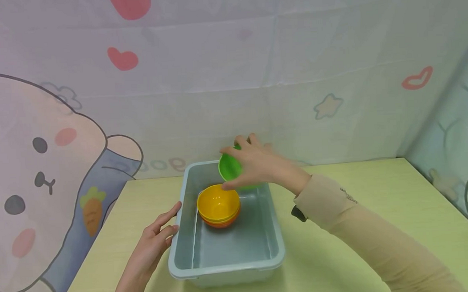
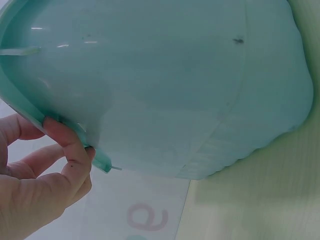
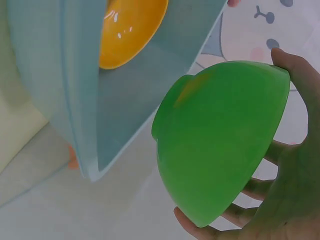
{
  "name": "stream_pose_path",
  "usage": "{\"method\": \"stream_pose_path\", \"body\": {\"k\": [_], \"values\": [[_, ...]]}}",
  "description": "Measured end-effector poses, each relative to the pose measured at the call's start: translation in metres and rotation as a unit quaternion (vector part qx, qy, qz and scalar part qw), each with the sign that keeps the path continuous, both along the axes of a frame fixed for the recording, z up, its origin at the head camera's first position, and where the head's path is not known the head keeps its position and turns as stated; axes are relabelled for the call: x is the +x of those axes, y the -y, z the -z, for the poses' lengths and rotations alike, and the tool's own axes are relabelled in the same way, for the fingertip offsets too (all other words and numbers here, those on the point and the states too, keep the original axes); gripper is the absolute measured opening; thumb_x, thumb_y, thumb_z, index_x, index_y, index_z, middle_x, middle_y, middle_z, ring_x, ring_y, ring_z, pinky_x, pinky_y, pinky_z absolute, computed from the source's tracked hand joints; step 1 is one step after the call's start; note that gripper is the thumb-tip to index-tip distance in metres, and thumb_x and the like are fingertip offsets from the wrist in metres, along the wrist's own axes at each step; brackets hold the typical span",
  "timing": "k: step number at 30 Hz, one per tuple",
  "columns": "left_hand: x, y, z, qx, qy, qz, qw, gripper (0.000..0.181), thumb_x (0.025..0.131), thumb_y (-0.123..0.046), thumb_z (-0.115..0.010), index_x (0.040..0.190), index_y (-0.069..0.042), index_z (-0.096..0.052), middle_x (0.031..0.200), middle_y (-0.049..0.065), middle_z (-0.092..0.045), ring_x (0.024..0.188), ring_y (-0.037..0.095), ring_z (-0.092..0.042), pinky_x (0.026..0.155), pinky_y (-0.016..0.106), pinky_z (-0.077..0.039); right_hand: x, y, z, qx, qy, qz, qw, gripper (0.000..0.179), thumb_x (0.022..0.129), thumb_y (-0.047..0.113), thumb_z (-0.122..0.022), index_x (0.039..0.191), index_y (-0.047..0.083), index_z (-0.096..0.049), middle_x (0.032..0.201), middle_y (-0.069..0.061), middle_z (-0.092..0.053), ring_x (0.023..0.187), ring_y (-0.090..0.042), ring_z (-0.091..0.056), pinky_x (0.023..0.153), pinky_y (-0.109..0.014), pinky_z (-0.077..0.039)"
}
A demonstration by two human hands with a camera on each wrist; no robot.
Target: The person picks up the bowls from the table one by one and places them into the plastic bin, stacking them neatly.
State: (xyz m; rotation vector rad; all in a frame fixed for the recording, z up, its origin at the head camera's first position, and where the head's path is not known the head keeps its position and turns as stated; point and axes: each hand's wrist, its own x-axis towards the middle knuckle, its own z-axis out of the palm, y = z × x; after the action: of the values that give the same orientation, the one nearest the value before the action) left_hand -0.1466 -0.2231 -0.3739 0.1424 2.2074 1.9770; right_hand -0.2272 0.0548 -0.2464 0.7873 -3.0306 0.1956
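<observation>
In the head view, a grey-blue plastic basin (image 1: pixel 280 244) stands on the table. My left hand (image 1: pixel 153 243) grips its left rim; in the left wrist view the fingers (image 2: pixel 70 150) curl at the rim's edge. My right hand (image 1: pixel 254 164) holds a green bowl (image 1: pixel 228 167) over the back of the basin. The right wrist view shows the green bowl (image 3: pixel 220 135) tilted, thumb and fingers spread around its rim. Inside the basin, toward the left, a yellow bowl (image 1: pixel 217 201) sits stacked with an orange bowl (image 1: pixel 222 225) at the bottom.
The pale yellow table (image 1: pixel 358 219) spreads to both sides of the basin. Behind it hangs a white cloth (image 1: pixel 216 99) printed with hearts, a star and a cartoon animal (image 1: pixel 31 181). Another printed cloth (image 1: pixel 454 154) hangs at the right.
</observation>
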Motion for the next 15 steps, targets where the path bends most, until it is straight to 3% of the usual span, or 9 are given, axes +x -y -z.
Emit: {"method": "stream_pose_path", "body": {"k": [7, 15], "values": [[0.001, 0.0, 0.0, 0.003, -0.007, 0.002, 1.0, 0.057, 0.096, -0.009, -0.051, 0.15, -0.019, -0.036, 0.149, 0.007, -0.033, 0.113, 0.002, -0.052, 0.09, 0.021, -0.049, -0.004, 0.017, 0.001, 0.002, 0.015, -0.009, 0.9998, 0.09, 0.073, 0.071, -0.064, 0.148, 0.034, -0.034, 0.148, -0.008, -0.033, 0.131, -0.034, -0.031, 0.093, -0.058, -0.043], [0.0, 0.001, 0.0, -0.005, 0.008, -0.006, 0.9999, 0.057, 0.096, -0.012, -0.051, 0.15, -0.022, -0.036, 0.151, 0.003, -0.032, 0.117, 0.001, -0.05, 0.092, 0.02, -0.047, -0.011, 0.031, 0.003, 0.004, 0.024, -0.011, 0.9996, 0.088, 0.074, 0.071, -0.063, 0.148, 0.034, -0.034, 0.151, -0.01, -0.031, 0.131, -0.034, -0.033, 0.092, -0.05, -0.047]]}}
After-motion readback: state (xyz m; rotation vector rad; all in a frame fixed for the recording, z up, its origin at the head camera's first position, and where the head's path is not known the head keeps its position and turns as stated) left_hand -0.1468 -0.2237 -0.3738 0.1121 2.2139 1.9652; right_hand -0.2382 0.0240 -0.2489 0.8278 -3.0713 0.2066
